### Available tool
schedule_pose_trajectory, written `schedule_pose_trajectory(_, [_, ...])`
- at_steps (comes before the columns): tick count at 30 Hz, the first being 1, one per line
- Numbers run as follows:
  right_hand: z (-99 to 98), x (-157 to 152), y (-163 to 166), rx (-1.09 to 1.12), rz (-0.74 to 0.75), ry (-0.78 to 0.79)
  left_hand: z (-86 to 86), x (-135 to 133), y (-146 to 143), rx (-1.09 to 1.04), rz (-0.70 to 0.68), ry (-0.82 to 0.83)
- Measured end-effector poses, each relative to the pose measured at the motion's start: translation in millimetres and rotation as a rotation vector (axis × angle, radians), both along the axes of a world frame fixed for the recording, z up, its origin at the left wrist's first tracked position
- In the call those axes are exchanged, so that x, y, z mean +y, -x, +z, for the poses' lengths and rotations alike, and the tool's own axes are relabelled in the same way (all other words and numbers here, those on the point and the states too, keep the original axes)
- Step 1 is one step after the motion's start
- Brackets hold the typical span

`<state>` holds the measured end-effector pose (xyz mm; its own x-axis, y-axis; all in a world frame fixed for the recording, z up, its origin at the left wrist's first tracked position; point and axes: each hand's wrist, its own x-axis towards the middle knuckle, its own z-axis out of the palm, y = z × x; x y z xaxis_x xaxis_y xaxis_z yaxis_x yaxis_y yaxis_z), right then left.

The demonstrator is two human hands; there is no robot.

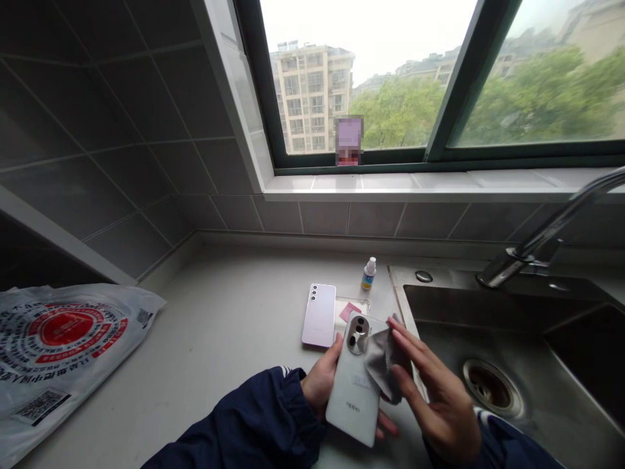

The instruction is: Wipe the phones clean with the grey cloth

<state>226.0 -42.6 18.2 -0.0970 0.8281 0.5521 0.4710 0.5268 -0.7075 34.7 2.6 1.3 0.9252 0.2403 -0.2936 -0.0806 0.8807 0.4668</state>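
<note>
My left hand (pixel 323 384) grips a white phone (pixel 352 384) from beneath, back side up, with its round camera ring toward the window. My right hand (pixel 434 397) presses a grey cloth (pixel 383 365) flat against the phone's back with stretched fingers. Both hands hover over the counter at the sink's left rim. A second, pale lilac phone (pixel 319 314) lies back up on the counter just beyond.
A small dropper bottle (pixel 368 273) stands behind the phones, with a clear case holding a pink slip (pixel 349 310) beside the lilac phone. A steel sink (pixel 512 345) with a tap (pixel 541 241) fills the right. A printed plastic bag (pixel 63 345) lies at the left.
</note>
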Motion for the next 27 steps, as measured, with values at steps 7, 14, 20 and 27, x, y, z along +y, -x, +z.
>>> schedule_pose_trajectory(7, [-22.4, 10, -4, -0.473, 0.010, -0.067, -11.1, 3, -1, -0.084, -0.035, -0.014])
schedule_pose_trajectory(14, [-21.2, 13, -12, -0.575, -0.048, -0.098, -13.1, 3, -1, 0.031, -0.087, -0.002])
schedule_pose_trajectory(20, [-23.6, 14, -15, -0.661, -0.070, -0.137, -4.9, 1, 1, 0.050, -0.077, -0.057])
schedule_pose_trajectory(27, [-27.6, 17, -16, -0.557, -0.014, -0.100, -30.1, 4, -2, -0.092, -0.080, -0.019])
